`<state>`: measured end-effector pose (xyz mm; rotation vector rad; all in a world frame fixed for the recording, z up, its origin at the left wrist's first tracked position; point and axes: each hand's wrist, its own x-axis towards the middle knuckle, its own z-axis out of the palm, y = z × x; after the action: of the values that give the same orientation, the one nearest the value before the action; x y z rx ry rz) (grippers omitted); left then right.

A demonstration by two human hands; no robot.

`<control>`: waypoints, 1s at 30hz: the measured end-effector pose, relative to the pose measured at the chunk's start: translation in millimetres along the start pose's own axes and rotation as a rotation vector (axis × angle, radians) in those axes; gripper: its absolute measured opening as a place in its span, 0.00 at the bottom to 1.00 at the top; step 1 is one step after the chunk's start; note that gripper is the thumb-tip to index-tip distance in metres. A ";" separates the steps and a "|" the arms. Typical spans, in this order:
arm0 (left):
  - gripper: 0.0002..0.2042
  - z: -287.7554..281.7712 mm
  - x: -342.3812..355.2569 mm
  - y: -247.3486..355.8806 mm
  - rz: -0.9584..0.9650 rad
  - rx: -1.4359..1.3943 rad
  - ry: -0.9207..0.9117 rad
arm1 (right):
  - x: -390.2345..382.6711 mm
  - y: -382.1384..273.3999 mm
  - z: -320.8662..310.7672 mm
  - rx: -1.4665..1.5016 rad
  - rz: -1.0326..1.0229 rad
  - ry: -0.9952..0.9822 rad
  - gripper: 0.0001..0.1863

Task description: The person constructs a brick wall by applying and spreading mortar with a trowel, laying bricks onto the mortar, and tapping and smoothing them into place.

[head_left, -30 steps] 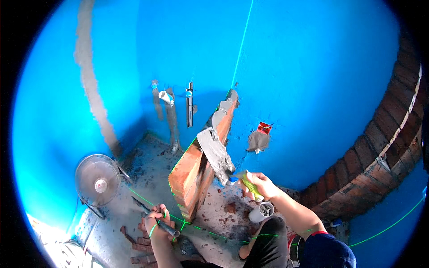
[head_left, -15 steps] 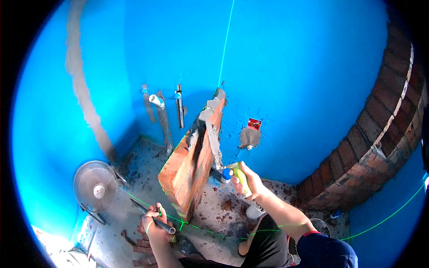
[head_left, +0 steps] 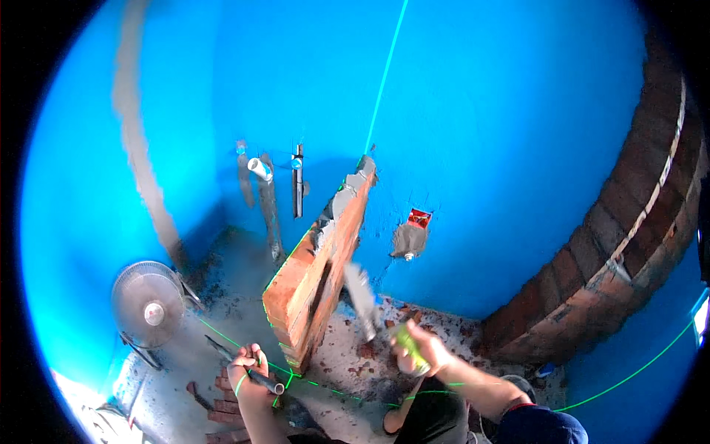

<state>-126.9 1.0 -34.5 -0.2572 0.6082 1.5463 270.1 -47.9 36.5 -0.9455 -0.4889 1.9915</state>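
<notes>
My right hand (head_left: 430, 349) is closed around the yellow-green handle of a long-bladed bricklayer's trowel (head_left: 362, 302). Its grey blade is blurred and points up and left, just right of a low brick wall (head_left: 316, 285). Wet grey mortar (head_left: 346, 198) lies along the far part of that wall's top. Left of the wall's near end, my left hand (head_left: 250, 368) grips a dark hollow tube (head_left: 267, 382), held slantwise with its open end toward me. What the tube's far end belongs to cannot be made out.
A round fan (head_left: 151, 303) stands at left. Loose bricks (head_left: 228, 399) lie near my left forearm. Pipes (head_left: 260, 170) and a red box (head_left: 419, 217) sit in the blue wall (head_left: 481, 133). A curved brick structure (head_left: 569, 281) rises at right. Green laser lines cross floor and walls.
My right hand has drawn the trowel down and right, away from the brick wall's top. My left hand keeps hold of the tube nearly in place. The view has shifted slightly.
</notes>
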 end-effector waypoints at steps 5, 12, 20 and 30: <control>0.18 16.3 -0.5 4.1 0.106 0.009 0.127 | -29.9 -160.9 81.8 -0.633 -0.407 0.305 0.34; 0.16 23.2 9.1 -2.4 0.165 -0.009 0.126 | 12.0 -304.8 147.4 -1.277 -0.490 0.534 0.13; 0.09 28.3 21.0 7.5 0.194 -0.075 0.188 | 102.4 -412.9 231.5 -2.436 -0.564 0.834 0.22; 0.18 35.0 41.2 24.4 0.162 -0.053 0.226 | 173.0 -431.5 258.2 -2.423 -0.067 0.976 0.21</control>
<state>-147.1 55.3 -21.4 -0.4358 0.7809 1.7038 241.1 339.4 399.8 -2.6356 -2.1379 -0.3930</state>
